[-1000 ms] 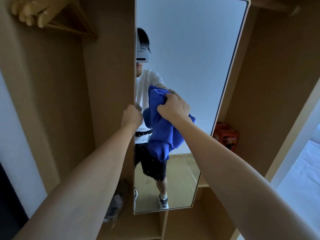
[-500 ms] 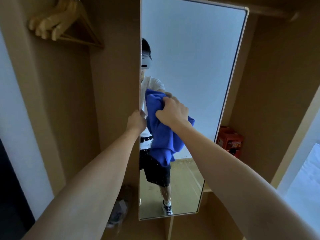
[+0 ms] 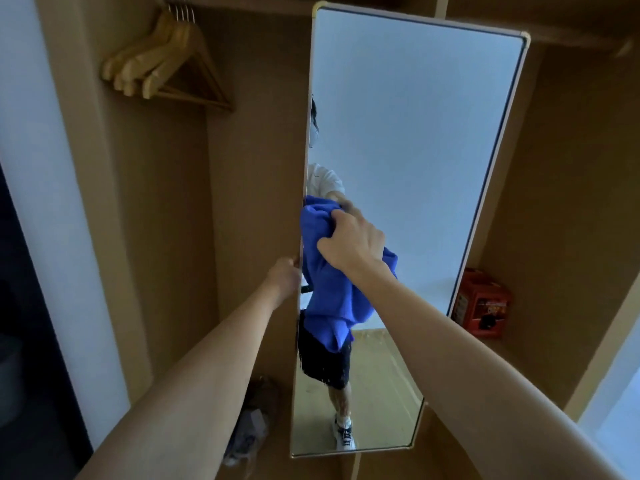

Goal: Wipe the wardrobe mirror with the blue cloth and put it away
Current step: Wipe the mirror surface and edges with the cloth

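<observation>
mid-wipe: right hand (image 3: pixel 351 242) grips the bunched cloth (image 3: pixel 332 289) against the mirror (image 3: pixel 415 133) near its left edge, halfway up. left hand (image 3: pixel 285 275) clasps that edge. next, probably sweep across the untouched upper glass.

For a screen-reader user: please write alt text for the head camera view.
A right hand grips a bunched blue cloth against a tall gold-framed wardrobe mirror, while the left hand holds its left edge. Wooden hangers hang upper left.
</observation>
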The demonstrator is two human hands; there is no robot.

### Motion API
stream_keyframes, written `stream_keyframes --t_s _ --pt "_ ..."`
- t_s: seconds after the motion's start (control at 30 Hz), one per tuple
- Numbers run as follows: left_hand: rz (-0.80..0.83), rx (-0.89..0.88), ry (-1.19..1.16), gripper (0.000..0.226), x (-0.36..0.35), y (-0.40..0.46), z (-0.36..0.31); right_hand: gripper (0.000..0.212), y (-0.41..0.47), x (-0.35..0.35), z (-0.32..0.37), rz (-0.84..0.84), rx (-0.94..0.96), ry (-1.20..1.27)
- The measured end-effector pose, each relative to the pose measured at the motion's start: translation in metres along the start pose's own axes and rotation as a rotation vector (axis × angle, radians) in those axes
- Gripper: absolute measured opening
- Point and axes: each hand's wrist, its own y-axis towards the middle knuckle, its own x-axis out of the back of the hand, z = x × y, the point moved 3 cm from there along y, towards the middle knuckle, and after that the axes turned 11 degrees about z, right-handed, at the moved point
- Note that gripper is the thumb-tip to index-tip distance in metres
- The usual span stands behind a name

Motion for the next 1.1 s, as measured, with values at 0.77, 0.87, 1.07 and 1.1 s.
stream_keyframes --t_s 0.77,0.87,1.07,1.1 --pt "0.066 -0.019 -0.278 0.027 -0.019 0.005 0.045 0.027 -0.03 -0.086 0.011 0.097 -0.021 -0.075" --pt "0.028 -0.042 -0.193 0.033 -0.02 -0.001 0.049 0.026 -0.038 -0.092 0.001 0.136 -0.052 -0.017" --pt "0.109 0.03 0.029 0.024 -0.019 -0.011 0.045 0.016 -0.026 -0.045 0.004 0.016 -0.072 0.054" --pt "0.104 0.032 0.038 0.027 -0.019 -0.011 0.046 0.016 -0.025 -0.043 0.005 0.009 -0.077 0.046"
